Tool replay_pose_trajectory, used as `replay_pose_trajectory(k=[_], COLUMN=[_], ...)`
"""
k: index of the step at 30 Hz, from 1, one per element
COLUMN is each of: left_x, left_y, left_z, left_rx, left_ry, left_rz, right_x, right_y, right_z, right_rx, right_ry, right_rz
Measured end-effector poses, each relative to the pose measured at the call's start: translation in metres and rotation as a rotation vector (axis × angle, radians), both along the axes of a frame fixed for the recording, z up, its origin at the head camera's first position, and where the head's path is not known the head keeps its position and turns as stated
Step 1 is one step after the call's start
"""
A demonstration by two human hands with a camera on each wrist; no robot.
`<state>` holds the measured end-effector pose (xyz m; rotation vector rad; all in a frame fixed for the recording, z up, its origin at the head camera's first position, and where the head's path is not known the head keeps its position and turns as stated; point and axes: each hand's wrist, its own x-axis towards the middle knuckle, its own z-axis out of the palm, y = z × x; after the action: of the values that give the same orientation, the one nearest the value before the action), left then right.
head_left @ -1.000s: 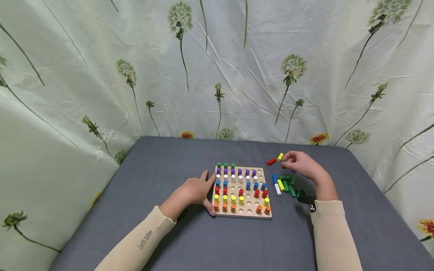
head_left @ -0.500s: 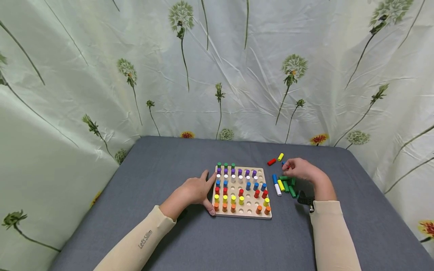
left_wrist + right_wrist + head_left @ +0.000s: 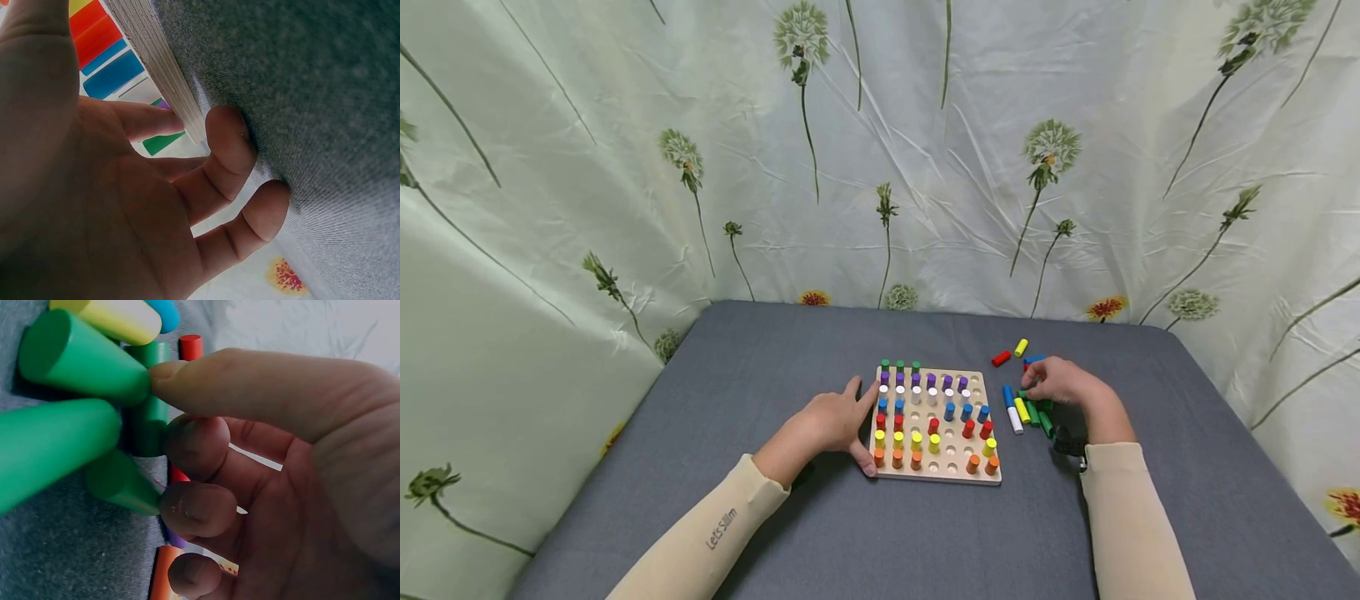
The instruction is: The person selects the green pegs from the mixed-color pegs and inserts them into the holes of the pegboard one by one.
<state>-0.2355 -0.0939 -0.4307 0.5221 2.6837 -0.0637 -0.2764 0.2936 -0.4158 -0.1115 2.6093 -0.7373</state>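
Against the left side of a wooden pegboard (image 3: 940, 477), my left hand (image 3: 835, 422) rests with thumb and index finger spread along the edge. Its other fingers bend loosely beside the board in the left wrist view. Colored pegs stand in rows on the board. My right hand (image 3: 1063, 383) is low over the loose green pegs to the board's right. In the right wrist view its thumb and index fingertips are at one lying green peg (image 3: 147, 422); whether they pinch it is unclear. More green pegs (image 3: 50, 447) lie close by.
Beside the board lie a blue peg (image 3: 1007, 396), a white peg (image 3: 1015, 420) and a yellow peg (image 3: 1022, 410). Farther back are a red peg (image 3: 1002, 358), another yellow peg (image 3: 1021, 347) and another blue peg (image 3: 1035, 359). A patterned cloth (image 3: 880, 167) hangs behind the table.
My right hand has come nearer, from the far loose pegs to the green ones. The far blue peg now shows more fully. My left hand stays on the board.
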Motion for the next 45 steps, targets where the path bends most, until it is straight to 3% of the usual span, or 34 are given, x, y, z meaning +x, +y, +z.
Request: replay_pose_trajectory(k=[13,24,45], left_x=[0.000,0.000,0.001], left_y=[-0.001,0.000,-0.001], left_z=[0.002,0.002,0.001], left_rx=[0.011,0.007,0.025], left_ry=[-0.016,-0.004,-0.008], left_rz=[0.009,0.011,0.004], right_x=[-0.004,-0.002,0.004], right_y=[-0.007,-0.013,-0.025], right_z=[-0.007,-0.002,0.013], right_rx=[0.088,0.067,-0.270], right_ry=[0.050,0.116,0.224], right_rz=[0.023,0.020,0.050])
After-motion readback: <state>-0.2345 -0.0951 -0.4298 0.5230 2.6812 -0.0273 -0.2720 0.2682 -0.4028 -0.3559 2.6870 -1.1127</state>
